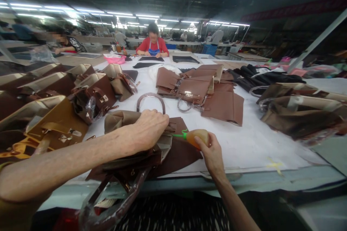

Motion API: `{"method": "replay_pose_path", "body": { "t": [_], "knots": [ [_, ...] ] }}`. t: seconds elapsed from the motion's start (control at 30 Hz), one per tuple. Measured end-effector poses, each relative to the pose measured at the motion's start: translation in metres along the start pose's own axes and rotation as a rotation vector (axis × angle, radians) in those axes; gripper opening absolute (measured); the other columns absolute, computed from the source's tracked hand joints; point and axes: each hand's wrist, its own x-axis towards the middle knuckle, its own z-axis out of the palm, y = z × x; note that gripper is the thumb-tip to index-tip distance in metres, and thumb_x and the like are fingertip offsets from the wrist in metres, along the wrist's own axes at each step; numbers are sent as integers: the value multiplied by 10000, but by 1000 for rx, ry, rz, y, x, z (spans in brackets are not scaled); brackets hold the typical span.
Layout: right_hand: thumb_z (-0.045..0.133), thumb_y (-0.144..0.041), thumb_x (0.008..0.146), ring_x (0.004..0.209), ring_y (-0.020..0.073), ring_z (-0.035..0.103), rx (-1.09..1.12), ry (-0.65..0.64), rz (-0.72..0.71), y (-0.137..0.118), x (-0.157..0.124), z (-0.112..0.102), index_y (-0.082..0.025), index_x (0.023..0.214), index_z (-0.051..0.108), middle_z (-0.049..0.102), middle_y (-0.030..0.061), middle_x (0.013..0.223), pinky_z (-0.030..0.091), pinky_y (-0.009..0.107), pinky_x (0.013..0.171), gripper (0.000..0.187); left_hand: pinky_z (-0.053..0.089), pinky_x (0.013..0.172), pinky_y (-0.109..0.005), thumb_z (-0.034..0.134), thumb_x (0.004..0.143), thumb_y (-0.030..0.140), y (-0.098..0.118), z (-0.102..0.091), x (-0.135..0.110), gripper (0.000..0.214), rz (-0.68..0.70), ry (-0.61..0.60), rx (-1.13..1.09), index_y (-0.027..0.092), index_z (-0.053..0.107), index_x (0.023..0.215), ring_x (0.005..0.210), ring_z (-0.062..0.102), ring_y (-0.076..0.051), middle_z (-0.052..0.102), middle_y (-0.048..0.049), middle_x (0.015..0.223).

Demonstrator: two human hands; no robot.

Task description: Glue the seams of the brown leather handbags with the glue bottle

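- Bottle: grasped in your right hand, green nozzle directed at the brown bag.
- Brown bag: at your worktop's near edge, under your left hand.
- Left hand: curled; fingertips hidden, grip cannot be told.

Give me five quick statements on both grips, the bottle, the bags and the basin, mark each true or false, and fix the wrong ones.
1. The right grip holds the bottle. True.
2. The bottle's spout is red. False: the spout is green.
3. The left grip is at the brown bag. True.
4. The pink basin sits right beside the right grip. False: the basin is well beyond both grips.
5. A mustard bag stands on the left. True.
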Motion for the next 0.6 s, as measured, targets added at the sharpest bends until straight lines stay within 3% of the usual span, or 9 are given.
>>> {"method": "replay_pose_path", "body": {
  "t": [0.23, 0.4, 0.6],
  "knots": [
    [658, -528, 651, 780, 250, 576, -55, 25, -12, 6, 10, 7, -186, 1010, 553, 603, 38, 860, 537, 340, 578, 507, 481, 665, -381, 550, 710, 71, -1, 6, -4, 207, -30, 33, 11, 95, 600, 909, 827, 615, -286, 651, -126, 828],
    [652, -530, 664, 776, 251, 577, -62, -26, 13, 6, 8, 0, -186, 998, 548, 601, 46, 873, 539, 329, 536, 491, 464, 620, -368, 508, 729, 82, -5, 14, -6, 170, -16, 134, -9, 121, 607, 861, 781, 608, -278, 642, -113, 781],
    [664, -524, 673, 758, 249, 573, -75, -82, 39, 5, 7, -9, -189, 982, 554, 597, 36, 838, 535, 323, 520, 469, 451, 646, -350, 538, 715, 86, -1, 11, -13, 172, -33, 57, -28, 124, 612, 865, 798, 599, -261, 640, -107, 793]
  ]
}}
